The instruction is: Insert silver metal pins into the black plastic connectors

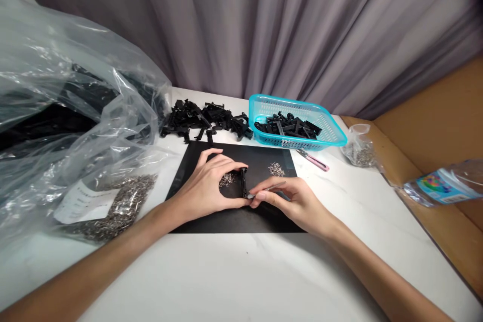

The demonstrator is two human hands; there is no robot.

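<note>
My left hand (211, 181) holds a small black plastic part (243, 182) by its two ends, between thumb and fingers, over a black mat (211, 219). In my right hand (289, 201) is a thin metal tool (277, 185), pinched like a pen; it looks like tweezers, though its exact kind is hard to make out. The tool's end meets the near end of the black part, close to my left thumb. One pile of tiny metal pieces (227, 179) lies behind the part, partly hidden by my left hand. Another small metal pile (276, 169) sits farther right on the mat.
Loose black parts (192, 115) are heaped behind the mat. A blue basket (335, 136) holds more of them, with a pink-handled cutter (315, 161) before it. Bags of metal pieces (128, 206) stand left and right (362, 153). A bottle (441, 186) lies far right.
</note>
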